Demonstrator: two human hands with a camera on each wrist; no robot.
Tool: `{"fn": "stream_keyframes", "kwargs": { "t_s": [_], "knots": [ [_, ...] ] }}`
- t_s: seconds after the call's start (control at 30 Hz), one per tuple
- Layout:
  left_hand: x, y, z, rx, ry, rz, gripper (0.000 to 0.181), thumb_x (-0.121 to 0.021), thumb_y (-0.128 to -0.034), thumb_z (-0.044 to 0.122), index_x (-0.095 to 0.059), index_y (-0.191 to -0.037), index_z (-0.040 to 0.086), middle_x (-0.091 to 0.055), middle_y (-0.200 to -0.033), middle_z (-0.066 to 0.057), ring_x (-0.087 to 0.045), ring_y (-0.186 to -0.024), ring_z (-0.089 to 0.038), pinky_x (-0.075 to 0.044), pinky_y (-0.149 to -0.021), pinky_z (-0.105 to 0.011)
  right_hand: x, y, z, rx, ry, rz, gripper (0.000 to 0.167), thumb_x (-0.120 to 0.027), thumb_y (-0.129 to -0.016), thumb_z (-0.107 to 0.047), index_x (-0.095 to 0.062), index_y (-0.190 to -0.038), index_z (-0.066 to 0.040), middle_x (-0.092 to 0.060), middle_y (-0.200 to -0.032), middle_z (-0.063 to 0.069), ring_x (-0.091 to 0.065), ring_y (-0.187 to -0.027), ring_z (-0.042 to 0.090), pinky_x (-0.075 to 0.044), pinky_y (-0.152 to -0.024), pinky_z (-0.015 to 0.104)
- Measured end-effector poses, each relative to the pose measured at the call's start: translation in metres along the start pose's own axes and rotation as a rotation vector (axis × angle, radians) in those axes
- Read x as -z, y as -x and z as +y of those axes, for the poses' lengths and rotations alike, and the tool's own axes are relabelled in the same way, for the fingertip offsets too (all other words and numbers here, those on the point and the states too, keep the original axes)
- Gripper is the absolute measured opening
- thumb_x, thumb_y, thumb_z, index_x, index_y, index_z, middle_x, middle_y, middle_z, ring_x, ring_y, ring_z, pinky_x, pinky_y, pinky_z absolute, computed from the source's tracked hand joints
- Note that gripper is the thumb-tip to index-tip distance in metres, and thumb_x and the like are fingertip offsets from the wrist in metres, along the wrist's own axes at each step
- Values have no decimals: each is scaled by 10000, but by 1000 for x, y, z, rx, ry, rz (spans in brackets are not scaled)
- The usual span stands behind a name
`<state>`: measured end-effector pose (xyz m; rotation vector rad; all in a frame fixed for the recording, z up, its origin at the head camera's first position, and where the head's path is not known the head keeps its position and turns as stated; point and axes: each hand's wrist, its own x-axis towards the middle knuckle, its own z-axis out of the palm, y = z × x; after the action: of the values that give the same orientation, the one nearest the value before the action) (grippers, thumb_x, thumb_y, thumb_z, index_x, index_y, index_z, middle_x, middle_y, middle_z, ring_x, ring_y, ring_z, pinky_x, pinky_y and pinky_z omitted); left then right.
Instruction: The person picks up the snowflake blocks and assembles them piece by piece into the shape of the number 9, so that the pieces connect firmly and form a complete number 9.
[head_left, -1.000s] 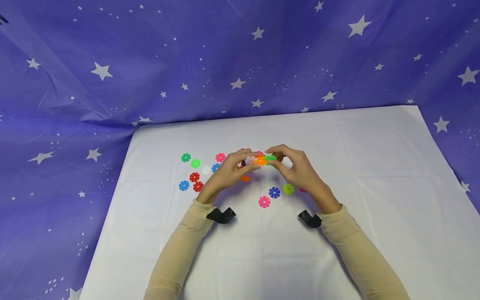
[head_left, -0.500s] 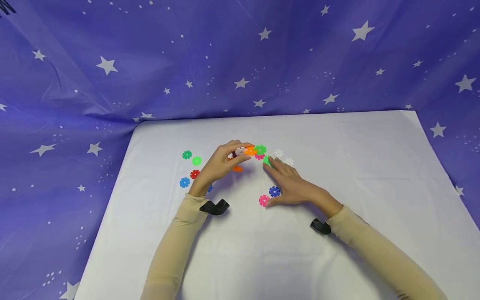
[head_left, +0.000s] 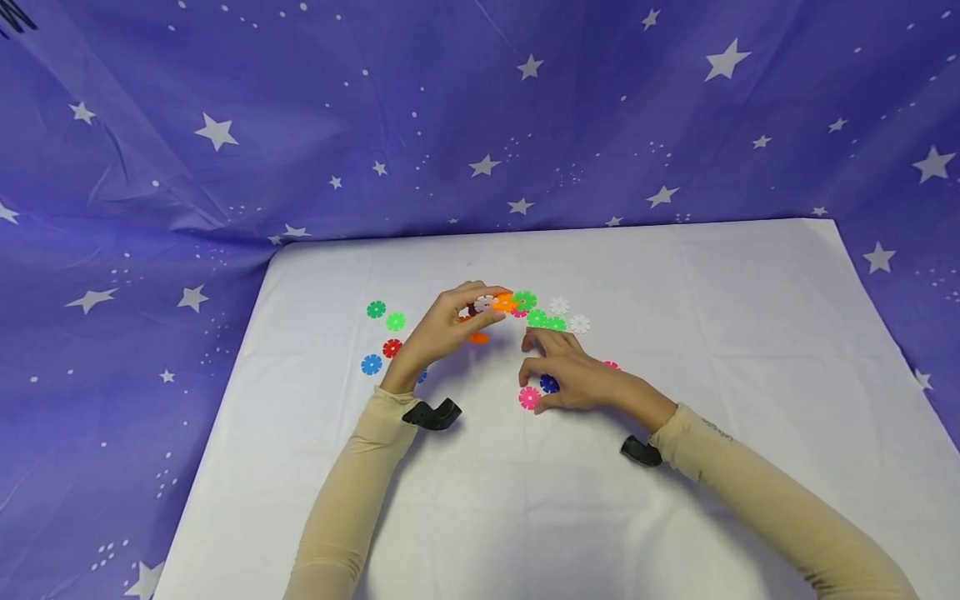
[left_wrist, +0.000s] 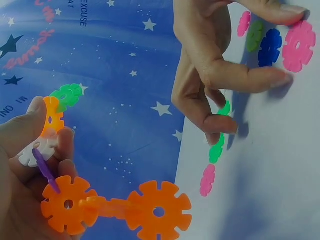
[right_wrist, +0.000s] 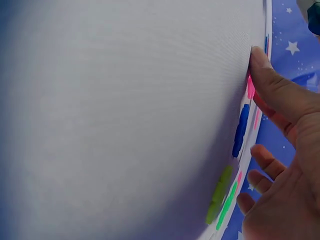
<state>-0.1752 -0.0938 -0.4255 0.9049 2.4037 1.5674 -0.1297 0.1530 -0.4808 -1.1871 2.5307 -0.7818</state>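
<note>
In the head view my left hand [head_left: 442, 327] holds up a chain of notched plastic interlocking discs. The left wrist view shows its parts: a green disc [left_wrist: 66, 96], an orange disc [left_wrist: 56, 120] near the thumb, a white disc [left_wrist: 40, 151], a purple disc [left_wrist: 46, 170] edge-on, and linked orange discs [left_wrist: 159, 212] hanging below. My right hand [head_left: 576, 377] is low over the table, its thumb and index finger curled at opposite edges of a pink disc [head_left: 529, 398] lying flat. Partly under that hand is a dark blue disc [head_left: 549, 383].
On the white-covered table [head_left: 480, 517] lie several loose discs: green discs [head_left: 537, 318] and white discs [head_left: 580, 324] beyond my right hand, a red disc [head_left: 392, 348] and a light blue disc [head_left: 371, 364] at left. A starry purple cloth [head_left: 420, 100] hangs behind.
My right hand has let go of the chain's green end and come down toward the front, its fingers curling at the pink disc. My left hand has shifted slightly left, still holding the chain.
</note>
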Motion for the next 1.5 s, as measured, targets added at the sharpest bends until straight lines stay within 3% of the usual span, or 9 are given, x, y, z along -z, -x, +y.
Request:
{"fn": "stream_keyframes", "kwargs": {
  "t_s": [0.27,0.43,0.53,0.7,0.8,0.9,1.2,1.4,1.5],
  "knots": [
    [-4,0,-1,18,28,-30,325,-687,-924,170,-667,-1244,117,-659,-1033,-29,-497,-880,-180,-420,-761,-329,0,1,0,21,-11,16,277,-850,-760,-282,-651,-929,-188,-497,-1175,38,-369,-1255,275,-276,-1006,474],
    [-8,-1,0,58,74,-73,335,-677,-922,109,-646,-1256,93,-665,-1200,-69,-564,-1001,-192,-461,-863,-286,7,1,4,-53,47,96,224,-804,-818,-217,-603,-915,-194,-561,-908,-73,-470,-1013,166,-320,-905,376],
    [-11,-2,0,81,79,-99,339,-672,-930,139,-635,-1266,104,-648,-1255,-55,-558,-1031,-183,-458,-859,-269,16,3,9,-103,19,150,166,-764,-856,-171,-609,-907,-198,-594,-851,-93,-496,-890,135,-368,-880,364],
    [-17,-5,-3,86,53,-134,385,-638,-958,196,-586,-1336,146,-622,-1308,-9,-502,-908,-224,-390,-735,-252,33,9,19,-119,-190,391,181,-747,-850,-46,-615,-961,-101,-650,-866,-4,-557,-784,140,-480,-770,338],
    [-20,-5,-6,89,48,-145,400,-610,-975,191,-558,-1368,140,-632,-1293,-31,-497,-844,-272,-354,-694,-272,42,11,21,-103,-316,539,210,-739,-847,-11,-604,-1003,-50,-651,-853,47,-532,-697,134,-467,-643,245],
    [-22,-5,-6,98,53,-147,385,-587,-986,157,-555,-1365,94,-631,-1289,-89,-517,-843,-269,-365,-699,-270,47,9,19,-94,-395,609,215,-718,-859,8,-593,-1033,-14,-643,-830,79,-510,-661,125,-427,-598,185],
    [-20,-3,24,47,68,-149,322,-523,-999,46,-554,-1303,-56,-589,-1117,-213,-527,-694,-387,-381,-628,-218,49,2,8,-90,-510,618,274,-633,-873,120,-570,-1138,105,-617,-748,233,-541,-638,98,-450,-597,194],
    [-16,-2,31,38,73,-136,324,-512,-998,27,-543,-1307,-67,-576,-1032,-222,-547,-726,-403,-412,-628,-227,50,4,9,-110,-590,577,278,-629,-907,58,-596,-1182,36,-632,-799,192,-570,-655,159,-471,-587,225],
    [-15,-3,31,40,58,-124,329,-532,-991,31,-549,-1304,-68,-589,-1011,-240,-536,-714,-330,-396,-644,-222,50,5,12,-117,-631,558,267,-633,-921,17,-607,-1187,17,-632,-810,162,-565,-653,226,-482,-582,273]
  ]
}}
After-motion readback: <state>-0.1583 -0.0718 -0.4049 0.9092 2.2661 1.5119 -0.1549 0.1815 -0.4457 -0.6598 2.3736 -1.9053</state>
